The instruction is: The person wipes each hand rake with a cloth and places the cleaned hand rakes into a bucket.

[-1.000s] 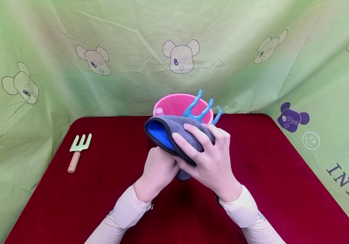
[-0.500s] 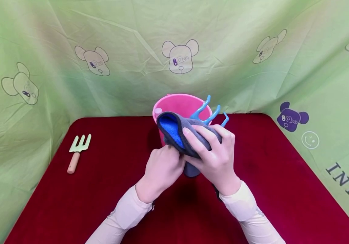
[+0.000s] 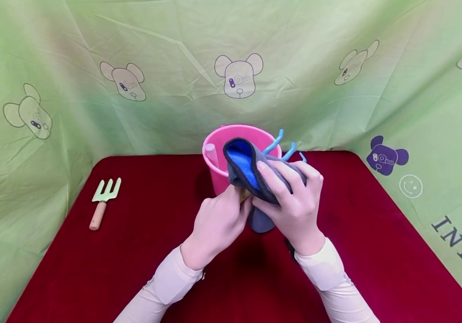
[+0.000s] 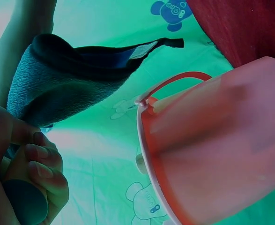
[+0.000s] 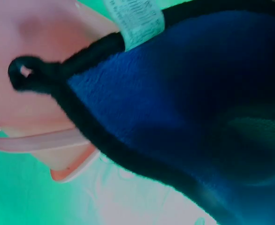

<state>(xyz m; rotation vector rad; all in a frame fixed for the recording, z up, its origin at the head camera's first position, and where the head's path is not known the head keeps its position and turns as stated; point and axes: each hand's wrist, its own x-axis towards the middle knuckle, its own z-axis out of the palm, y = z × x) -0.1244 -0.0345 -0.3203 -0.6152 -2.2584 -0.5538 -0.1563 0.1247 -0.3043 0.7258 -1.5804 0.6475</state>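
Three blue tines of a hand rake [image 3: 273, 144] stick out past a grey cloth [image 3: 281, 172] with a blue inner side and black edging. My right hand [image 3: 297, 202] holds the cloth wrapped about the rake. The left hand [image 3: 220, 220] grips the rake's wooden handle [image 4: 16, 172], whose dark round end shows in the left wrist view. The middle of the rake is hidden by the cloth. In the right wrist view the spread cloth [image 5: 123, 103], with its tag and loop, fills most of the picture. Just behind the hands stands a pink bucket [image 3: 220, 181].
A rounded handle end [image 3: 211, 151] leans inside the bucket at its left rim. On the left of the red-covered table [image 3: 142, 269] lies a pale green hand fork [image 3: 103, 202] with a wooden handle. A green printed curtain [image 3: 174, 112] encloses the back and sides.
Both hands have shifted a little right with the rake and cloth. The cloth has turned more upright, the tines have moved right and now show less, and some wooden handle has come into sight.
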